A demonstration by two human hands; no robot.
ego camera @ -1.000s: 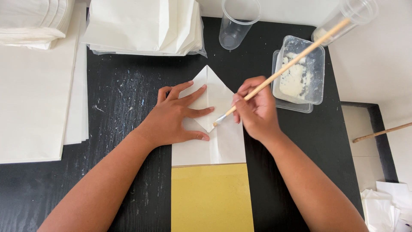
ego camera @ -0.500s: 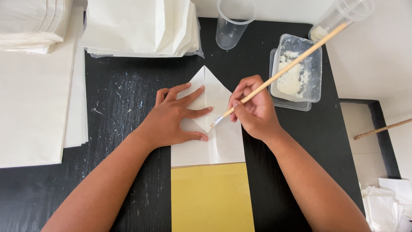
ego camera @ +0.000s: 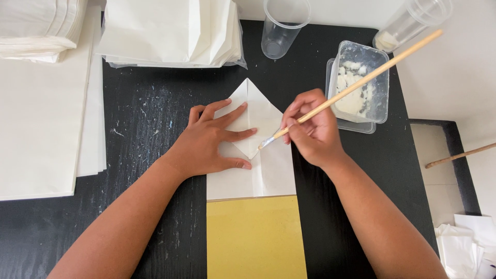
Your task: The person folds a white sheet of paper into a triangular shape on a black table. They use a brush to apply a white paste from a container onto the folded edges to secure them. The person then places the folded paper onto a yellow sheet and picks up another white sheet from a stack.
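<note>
**Brush tip at the fold of the white paper**

We see the folded white paper [ego camera: 268,170] lying at the middle of the black surface [ego camera: 150,119], its point toward a clear cup [ego camera: 281,31] and its near edge meeting a yellow sheet [ego camera: 256,237]. Bare black room lies on both sides. Our left hand [ego camera: 206,142] rests flat on the folded flap, fingers spread and released. Our right hand [ego camera: 312,129] has its fingers grasping a wooden brush [ego camera: 356,85], bristles touching the paper beside a paste tub [ego camera: 361,85].

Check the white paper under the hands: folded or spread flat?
Folded. The white paper has its top corners turned in to a point, with a flap edge under the left hand beside the brush tip.
</note>
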